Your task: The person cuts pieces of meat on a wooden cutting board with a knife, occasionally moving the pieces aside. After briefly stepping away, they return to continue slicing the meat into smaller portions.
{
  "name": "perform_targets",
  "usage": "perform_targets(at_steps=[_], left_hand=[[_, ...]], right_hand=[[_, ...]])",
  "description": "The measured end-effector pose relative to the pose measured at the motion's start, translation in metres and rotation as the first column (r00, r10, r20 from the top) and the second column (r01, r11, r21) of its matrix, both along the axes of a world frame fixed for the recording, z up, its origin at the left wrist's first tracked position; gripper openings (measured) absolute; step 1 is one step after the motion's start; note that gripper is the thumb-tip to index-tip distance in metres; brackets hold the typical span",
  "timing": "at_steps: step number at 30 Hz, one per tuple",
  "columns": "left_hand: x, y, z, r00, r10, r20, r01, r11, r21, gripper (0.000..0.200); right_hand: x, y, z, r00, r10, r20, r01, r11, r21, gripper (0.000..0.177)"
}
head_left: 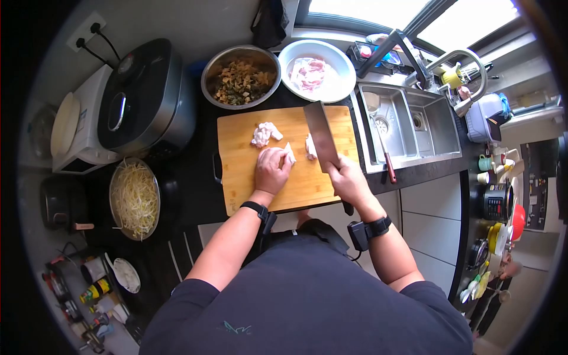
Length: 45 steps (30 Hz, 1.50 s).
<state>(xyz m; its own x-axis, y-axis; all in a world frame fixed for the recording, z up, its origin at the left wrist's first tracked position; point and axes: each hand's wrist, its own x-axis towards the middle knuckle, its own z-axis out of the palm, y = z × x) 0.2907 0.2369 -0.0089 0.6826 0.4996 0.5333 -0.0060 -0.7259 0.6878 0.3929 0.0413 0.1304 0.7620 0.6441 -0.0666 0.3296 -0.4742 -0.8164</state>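
Note:
A wooden cutting board (242, 183) lies on the dark counter in front of me. My left hand (273, 170) rests on it, fingers curled and pressed down on a piece of pale raw meat (289, 151). In my right hand (350, 182) is a cleaver (321, 133), its broad blade angled up and away over the board's right side. Beside the blade's left edge sits a small whitish meat piece (309, 146), partly covered by it. A little heap of cut meat (265, 134) lies beyond my left hand.
Behind the board stand a steel bowl (206, 89) of chopped brown-green food and a white basin (346, 80) holding raw meat slices. A double sink (414, 158) with a long-handled tool is at right. A rice cooker (142, 97) and a bowl of bean sprouts (136, 198) stand left.

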Motion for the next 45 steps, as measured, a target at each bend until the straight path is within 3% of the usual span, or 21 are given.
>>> perform_targets(at_steps=[1, 3, 10, 20, 23, 26, 29, 32, 35, 38, 42, 45], left_hand=[[-0.001, 0.000, 0.000, 1.000, 0.007, -0.002, -0.007, 1.000, -0.007, 0.009], [-0.001, -0.001, 0.000, 1.000, 0.016, 0.001, -0.016, 1.000, -0.013, 0.009], [-0.001, -0.001, 0.003, 0.999, 0.018, -0.029, -0.017, 1.000, 0.027, 0.008], [0.001, 0.000, -0.003, 0.993, 0.113, -0.031, -0.113, 0.994, -0.002, 0.014], [0.001, -0.001, 0.014, 0.988, 0.046, -0.146, -0.038, 0.998, 0.055, 0.018], [0.005, -0.002, 0.001, 0.990, 0.020, -0.138, -0.018, 1.000, 0.018, 0.022], [0.005, 0.001, 0.002, 0.987, -0.009, -0.163, -0.015, 0.989, -0.147, 0.026], [0.011, -0.001, 0.011, 0.998, -0.011, -0.064, -0.009, 0.954, -0.299, 0.029], [0.019, -0.007, 0.015, 0.994, -0.100, -0.049, 0.050, 0.793, -0.607, 0.030], [0.019, -0.004, 0.002, 0.975, -0.036, -0.219, -0.089, 0.841, -0.533, 0.028], [0.012, 0.005, 0.005, 0.942, -0.003, -0.337, -0.131, 0.919, -0.373, 0.021], [0.007, 0.010, 0.004, 0.942, -0.030, -0.336, -0.104, 0.921, -0.375, 0.019]], right_hand=[[-0.008, 0.007, 0.012, 0.995, -0.030, -0.100, 0.019, 0.993, -0.113, 0.022], [-0.016, 0.012, -0.009, 1.000, -0.008, -0.029, 0.000, 0.966, -0.259, 0.022], [-0.042, 0.024, -0.032, 0.998, 0.046, 0.053, -0.026, 0.944, -0.329, 0.022], [-0.033, 0.013, -0.032, 1.000, -0.026, 0.015, 0.029, 0.956, -0.291, 0.026], [-0.034, 0.012, -0.026, 0.999, -0.051, -0.008, 0.046, 0.952, -0.302, 0.026], [-0.035, 0.011, -0.029, 0.999, -0.050, -0.006, 0.045, 0.949, -0.313, 0.026], [-0.036, 0.009, -0.026, 0.999, -0.053, -0.002, 0.050, 0.954, -0.294, 0.026], [-0.033, 0.007, -0.026, 0.996, -0.079, -0.047, 0.065, 0.965, -0.254, 0.026], [-0.027, 0.005, -0.031, 0.997, -0.072, -0.017, 0.067, 0.972, -0.227, 0.026], [-0.024, 0.005, -0.033, 0.998, -0.066, -0.007, 0.064, 0.984, -0.166, 0.026], [-0.025, 0.005, -0.026, 0.998, -0.070, -0.004, 0.068, 0.976, -0.209, 0.026], [-0.027, 0.003, -0.029, 0.997, -0.071, -0.006, 0.068, 0.975, -0.213, 0.026]])
